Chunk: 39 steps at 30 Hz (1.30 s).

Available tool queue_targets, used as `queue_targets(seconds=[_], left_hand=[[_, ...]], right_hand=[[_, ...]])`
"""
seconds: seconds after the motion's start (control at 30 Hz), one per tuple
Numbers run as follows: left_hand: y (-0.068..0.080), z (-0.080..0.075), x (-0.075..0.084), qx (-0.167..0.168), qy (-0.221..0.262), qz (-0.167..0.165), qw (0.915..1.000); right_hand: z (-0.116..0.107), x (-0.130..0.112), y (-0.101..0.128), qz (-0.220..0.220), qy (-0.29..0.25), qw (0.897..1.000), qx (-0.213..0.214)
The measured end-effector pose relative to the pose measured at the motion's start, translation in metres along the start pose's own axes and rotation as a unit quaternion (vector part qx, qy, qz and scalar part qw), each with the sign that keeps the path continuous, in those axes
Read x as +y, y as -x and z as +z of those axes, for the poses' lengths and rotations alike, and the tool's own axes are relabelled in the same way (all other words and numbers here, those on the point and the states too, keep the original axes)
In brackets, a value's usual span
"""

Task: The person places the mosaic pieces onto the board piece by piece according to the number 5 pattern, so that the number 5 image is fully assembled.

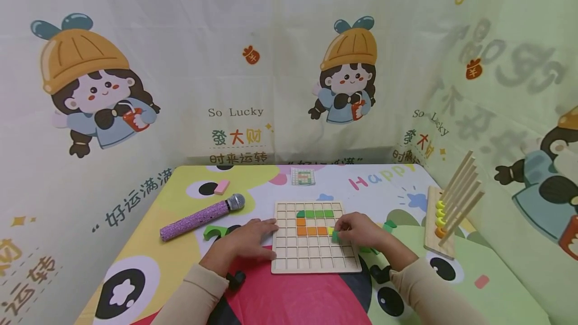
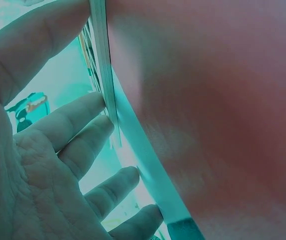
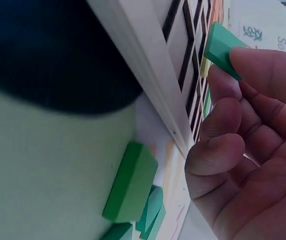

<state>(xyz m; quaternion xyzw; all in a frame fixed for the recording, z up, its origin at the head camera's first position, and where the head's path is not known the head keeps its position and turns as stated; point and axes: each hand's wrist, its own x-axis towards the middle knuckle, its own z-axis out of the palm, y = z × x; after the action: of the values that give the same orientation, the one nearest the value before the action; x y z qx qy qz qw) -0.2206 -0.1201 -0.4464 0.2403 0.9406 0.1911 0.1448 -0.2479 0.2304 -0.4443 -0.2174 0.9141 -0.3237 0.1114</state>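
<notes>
A wooden grid board lies in the middle of the table. A row of green blocks, an orange L of blocks and a yellow block sit in its cells. My right hand pinches a small green block over the board's right side, beside the yellow one. The right wrist view shows the fingertips gripping that green block above the board. My left hand rests flat against the board's left edge, its fingers straight along the board's side.
A purple microphone, a pink block and a green curved piece lie to the left. A pattern card is behind the board. Loose green pieces and a wooden rod rack are to the right. Curtains enclose the table.
</notes>
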Motion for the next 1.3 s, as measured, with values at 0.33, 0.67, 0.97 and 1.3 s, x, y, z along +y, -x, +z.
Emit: queue_targets(seconds=[0.33, 0.67, 0.97, 1.3], left_hand=[[0.003, -0.001, 0.003, -0.001, 0.005, -0.008, 1.0000], [0.003, -0.003, 0.002, 0.001, 0.001, -0.002, 1.0000], [0.002, -0.001, 0.002, -0.005, 0.001, -0.004, 1.0000], [0.003, -0.001, 0.002, 0.000, 0.000, 0.004, 1.0000]], right_hand=[[0.007, -0.007, 0.000, -0.014, 0.026, 1.000, 0.003], [0.011, -0.012, 0.001, -0.016, 0.058, 0.998, 0.013], [0.015, -0.013, 0.001, -0.009, 0.079, 0.996, 0.030], [0.019, -0.011, 0.001, -0.012, 0.097, 0.994, 0.047]])
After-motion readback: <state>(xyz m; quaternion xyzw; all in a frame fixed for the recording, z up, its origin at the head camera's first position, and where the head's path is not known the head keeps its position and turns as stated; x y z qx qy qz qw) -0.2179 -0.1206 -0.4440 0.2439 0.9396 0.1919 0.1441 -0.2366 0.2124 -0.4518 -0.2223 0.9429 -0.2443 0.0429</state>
